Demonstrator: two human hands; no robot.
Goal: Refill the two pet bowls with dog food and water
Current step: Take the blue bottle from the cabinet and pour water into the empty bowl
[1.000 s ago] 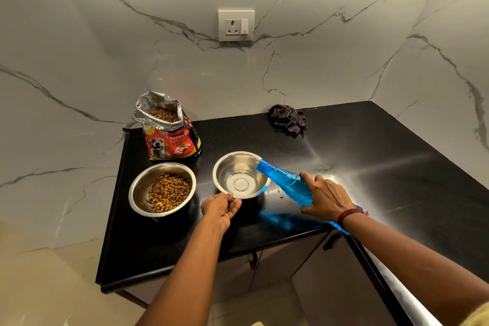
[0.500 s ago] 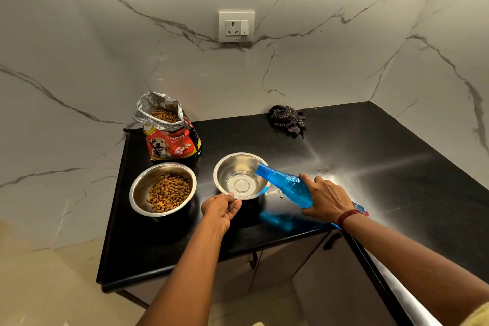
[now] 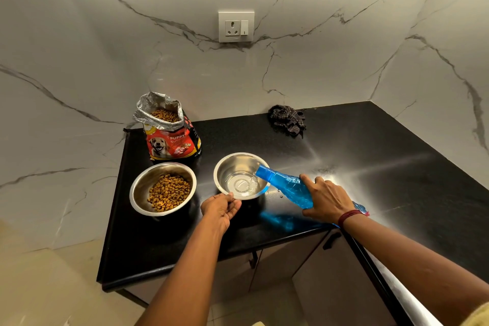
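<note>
Head view: a right hand (image 3: 326, 200) grips a blue bottle (image 3: 287, 186), tipped so its neck hangs over the right-hand steel bowl (image 3: 238, 164). A thin stream of water falls inside. The left hand (image 3: 219, 208) pinches that bowl's near rim, steadying it. The pour should go best with the neck above the bowl's middle and a gentle tilt (only a little water covers the bottom). Just left sits a second bowl (image 3: 140, 188) holding kibble, and behind it an open dog food bag (image 3: 169, 140). A crumpled dark cloth (image 3: 287, 119) lies well back on the black counter (image 3: 370, 153); nothing seems to block the pour.

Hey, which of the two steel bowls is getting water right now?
The right-hand bowl, under the tilted blue bottle; the left bowl holds kibble.
</note>
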